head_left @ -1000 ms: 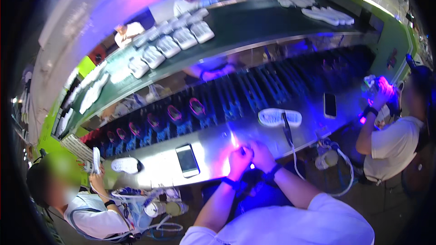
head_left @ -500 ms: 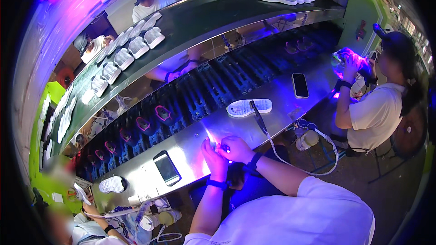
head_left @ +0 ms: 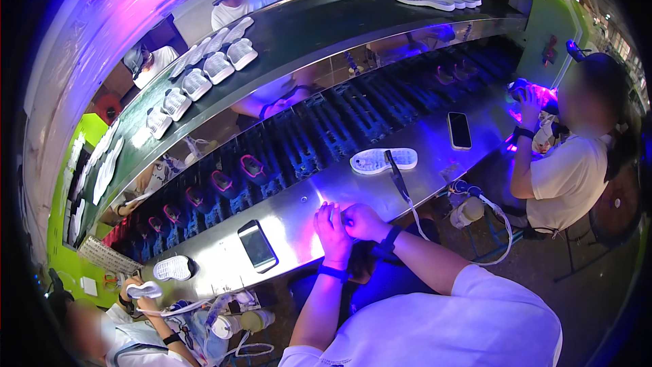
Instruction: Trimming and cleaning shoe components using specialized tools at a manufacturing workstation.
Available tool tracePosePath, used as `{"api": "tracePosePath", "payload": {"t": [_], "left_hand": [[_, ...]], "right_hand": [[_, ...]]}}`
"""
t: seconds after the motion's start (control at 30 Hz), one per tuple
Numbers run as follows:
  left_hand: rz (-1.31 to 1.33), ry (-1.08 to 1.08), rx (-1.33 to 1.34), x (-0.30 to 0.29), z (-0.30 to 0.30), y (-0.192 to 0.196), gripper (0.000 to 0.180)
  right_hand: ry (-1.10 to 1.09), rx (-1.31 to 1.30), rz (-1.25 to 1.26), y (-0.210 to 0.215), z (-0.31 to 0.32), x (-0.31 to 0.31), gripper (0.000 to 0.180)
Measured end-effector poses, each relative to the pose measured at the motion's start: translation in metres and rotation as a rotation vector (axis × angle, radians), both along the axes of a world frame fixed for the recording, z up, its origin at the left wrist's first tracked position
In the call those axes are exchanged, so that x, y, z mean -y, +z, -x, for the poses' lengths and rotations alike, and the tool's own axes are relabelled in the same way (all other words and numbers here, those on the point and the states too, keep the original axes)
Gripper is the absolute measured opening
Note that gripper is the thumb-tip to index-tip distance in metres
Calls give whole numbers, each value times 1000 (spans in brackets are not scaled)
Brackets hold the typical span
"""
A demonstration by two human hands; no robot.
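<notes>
My left hand (head_left: pixel 331 231) and my right hand (head_left: pixel 367 223) meet close together over the near edge of a metal worktop (head_left: pixel 353 194). Both have their fingers curled inward, and whatever they grip is hidden between them. Bright violet-pink light falls on the fingers. Beyond my right hand a white shoe sole (head_left: pixel 370 160) lies flat on the worktop. Across the sole's right part rests a black-handled tool (head_left: pixel 399 180), with a white cord trailing from it towards me. To the left of my hands lies a phone (head_left: pixel 257 246).
Behind the worktop runs a dark slatted conveyor (head_left: pixel 305 139) carrying pink-edged shoe uppers (head_left: pixel 252 168). An upper belt (head_left: pixel 299 34) holds several white soles (head_left: pixel 195 83). Co-workers sit right (head_left: pixel 570 170) and left (head_left: pixel 129 333). A second phone (head_left: pixel 459 130) and a white sole (head_left: pixel 173 268) lie on the worktop.
The whole view has shifted slightly right and down. My hands remain together with fingers curled. The left co-worker now holds up a white sole; the right co-worker's hands stay raised at a shoe.
</notes>
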State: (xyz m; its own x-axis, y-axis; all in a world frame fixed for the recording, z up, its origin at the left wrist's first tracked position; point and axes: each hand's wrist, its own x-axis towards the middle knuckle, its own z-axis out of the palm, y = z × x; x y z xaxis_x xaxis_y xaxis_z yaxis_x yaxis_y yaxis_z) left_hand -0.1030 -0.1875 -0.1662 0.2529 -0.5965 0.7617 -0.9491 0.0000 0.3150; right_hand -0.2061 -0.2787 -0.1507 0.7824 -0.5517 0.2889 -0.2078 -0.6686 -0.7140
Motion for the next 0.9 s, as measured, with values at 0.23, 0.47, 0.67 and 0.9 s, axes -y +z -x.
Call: {"api": "tracePosePath", "payload": {"t": [0.23,0.47,0.67,0.9], "left_hand": [[-180,-167,-202,14,-3,-7,47],[-290,-86,-529,18,3,12,39],[55,-302,-1177,-3,-14,1,35],[398,-535,-1296,-129,-6,168,28]], "right_hand": [[-75,151,14,-34,-4,13,23],[-92,136,-249,-10,1,13,27],[-105,236,-614,-35,5,14,31],[-108,205,-406,-31,6,11,26]]}}
